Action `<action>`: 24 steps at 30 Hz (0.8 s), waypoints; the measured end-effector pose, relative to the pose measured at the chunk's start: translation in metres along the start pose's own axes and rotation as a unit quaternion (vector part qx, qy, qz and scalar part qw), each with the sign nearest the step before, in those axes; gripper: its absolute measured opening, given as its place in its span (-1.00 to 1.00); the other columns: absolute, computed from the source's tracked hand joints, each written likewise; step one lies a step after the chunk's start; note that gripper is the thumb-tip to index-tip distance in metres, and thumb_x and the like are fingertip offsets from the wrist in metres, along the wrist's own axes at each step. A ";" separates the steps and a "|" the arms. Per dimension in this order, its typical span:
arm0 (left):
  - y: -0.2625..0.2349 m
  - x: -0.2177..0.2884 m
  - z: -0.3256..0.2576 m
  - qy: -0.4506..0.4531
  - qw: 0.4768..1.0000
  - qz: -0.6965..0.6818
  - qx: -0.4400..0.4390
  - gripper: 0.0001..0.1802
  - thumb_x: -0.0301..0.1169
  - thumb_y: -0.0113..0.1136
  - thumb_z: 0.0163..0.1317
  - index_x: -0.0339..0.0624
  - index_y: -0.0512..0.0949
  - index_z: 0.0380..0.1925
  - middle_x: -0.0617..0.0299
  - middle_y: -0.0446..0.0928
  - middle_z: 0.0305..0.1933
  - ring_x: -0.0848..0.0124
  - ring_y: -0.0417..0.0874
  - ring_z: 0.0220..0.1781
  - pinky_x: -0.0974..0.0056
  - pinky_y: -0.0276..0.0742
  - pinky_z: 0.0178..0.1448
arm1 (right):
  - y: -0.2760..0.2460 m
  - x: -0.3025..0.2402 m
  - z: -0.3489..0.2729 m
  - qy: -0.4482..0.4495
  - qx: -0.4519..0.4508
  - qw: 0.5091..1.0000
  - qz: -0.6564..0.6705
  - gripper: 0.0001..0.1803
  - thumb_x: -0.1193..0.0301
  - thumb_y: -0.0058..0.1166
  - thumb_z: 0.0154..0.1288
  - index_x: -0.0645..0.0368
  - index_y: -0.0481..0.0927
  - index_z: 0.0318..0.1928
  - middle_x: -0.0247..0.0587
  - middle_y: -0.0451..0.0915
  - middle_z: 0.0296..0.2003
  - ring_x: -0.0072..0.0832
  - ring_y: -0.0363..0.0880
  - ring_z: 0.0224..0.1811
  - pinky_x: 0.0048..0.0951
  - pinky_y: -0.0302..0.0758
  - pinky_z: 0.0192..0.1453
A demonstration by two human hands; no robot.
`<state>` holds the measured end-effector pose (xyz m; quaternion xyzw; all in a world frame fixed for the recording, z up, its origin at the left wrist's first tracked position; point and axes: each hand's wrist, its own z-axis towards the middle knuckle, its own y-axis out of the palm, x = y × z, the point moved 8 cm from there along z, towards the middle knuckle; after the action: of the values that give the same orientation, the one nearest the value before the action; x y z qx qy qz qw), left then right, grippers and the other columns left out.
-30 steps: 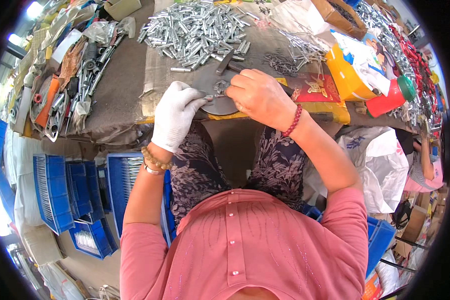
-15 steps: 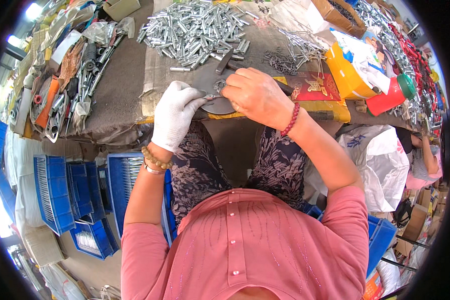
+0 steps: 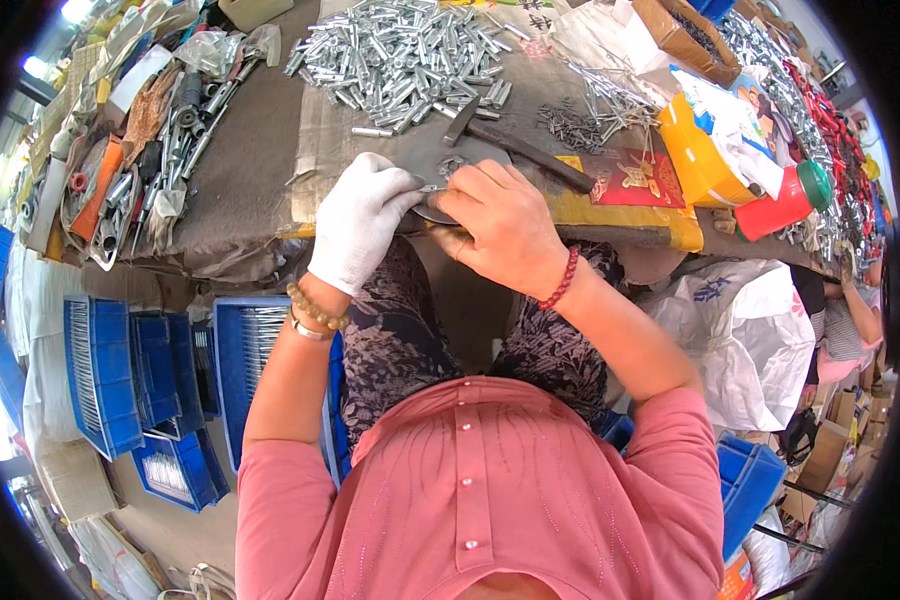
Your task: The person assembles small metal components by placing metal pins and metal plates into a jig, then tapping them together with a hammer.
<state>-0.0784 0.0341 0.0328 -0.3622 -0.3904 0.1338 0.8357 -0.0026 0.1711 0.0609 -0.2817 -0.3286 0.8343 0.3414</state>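
Silvery metal fitting [image 3: 429,188], small and partly hidden, is seen in the head view above the near edge of a grey disc [image 3: 425,152] on the workbench. One end is pinched between thumb and fingers of the white-gloved left hand [image 3: 363,215]; the other appears to be gripped by the closed fingertips of the bare right hand [image 3: 502,215].

Clock directions are taken from the fitting. A large heap of silvery metal sleeves [image 3: 400,60] is spread at 12 o'clock, with one loose sleeve [image 3: 372,132] nearer, between 10 and 11. A hammer [image 3: 530,150] is laid at 2 o'clock, unheld, with dark pins [image 3: 570,125] heaped beyond it. A red packet [image 3: 638,182] is placed at 3.

Work on this piece is judged to be under way, since it has not been put down. Many sleeves are left loose; whether they are finished or waiting cannot be told.
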 end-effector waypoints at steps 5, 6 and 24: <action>0.001 -0.003 -0.001 -0.007 1.000 0.011 -0.004 -0.86 -0.48 0.40 0.25 -0.19 0.76 -0.19 0.11 0.58 -0.16 0.13 0.67 -0.03 0.17 0.58 0.08 | 0.008 0.002 0.000 0.065 -0.015 0.998 -0.018 -0.76 0.40 0.39 0.15 0.13 0.61 -0.21 -0.22 0.52 -0.16 -0.19 0.55 -0.01 -0.14 0.53 0.07; 0.002 -0.003 -0.001 -0.007 1.000 0.013 -0.006 -0.86 -0.47 0.40 0.25 -0.18 0.76 -0.19 0.11 0.59 -0.16 0.13 0.67 -0.04 0.17 0.58 0.08 | 0.008 0.001 0.000 0.063 -0.015 0.998 -0.018 -0.76 0.40 0.39 0.15 0.13 0.61 -0.21 -0.22 0.52 -0.16 -0.19 0.55 -0.01 -0.14 0.53 0.07; 0.001 0.004 -0.003 0.027 0.998 0.045 0.037 -0.90 -0.35 0.43 0.25 -0.03 0.73 -0.25 0.18 0.57 -0.23 0.10 0.67 -0.10 0.10 0.61 -0.04 | 0.012 0.019 0.044 0.037 -0.037 0.995 0.083 -0.84 0.56 0.10 0.33 0.14 0.60 -0.09 0.00 0.66 -0.28 0.05 0.68 -0.15 0.03 0.63 -0.05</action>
<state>-0.0739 0.0351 0.0333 -0.3516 -0.3455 0.1760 0.8521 -0.0491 0.1629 0.0748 -0.3516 -0.3221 0.8358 0.2721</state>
